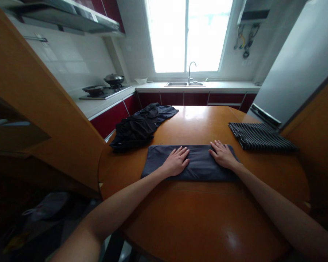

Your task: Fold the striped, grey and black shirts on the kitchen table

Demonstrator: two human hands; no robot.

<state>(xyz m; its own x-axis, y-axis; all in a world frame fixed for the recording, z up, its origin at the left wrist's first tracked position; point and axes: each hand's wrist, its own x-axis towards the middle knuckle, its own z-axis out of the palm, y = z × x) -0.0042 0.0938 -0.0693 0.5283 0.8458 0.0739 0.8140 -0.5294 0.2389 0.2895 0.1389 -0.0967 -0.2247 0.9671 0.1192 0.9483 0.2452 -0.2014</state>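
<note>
A dark blue-grey cloth, folded into a long flat rectangle (199, 163), lies across the wooden table in front of me. My left hand (177, 161) rests flat on its left half, fingers spread and pointing away from me. On the right part of the cloth lies my right hand (222, 154), also flat with its fingers apart. Neither hand grips anything. What kind of garment or cloth it is, I cannot tell from its folded shape.
Dark crumpled clothes (140, 125) are heaped at the table's (196, 214) back left. A folded black-and-white striped cloth (262, 137) lies at the right. Beyond are a counter with a sink (177, 84), a stove with a lidded pan (114, 79), and a fridge (297, 54).
</note>
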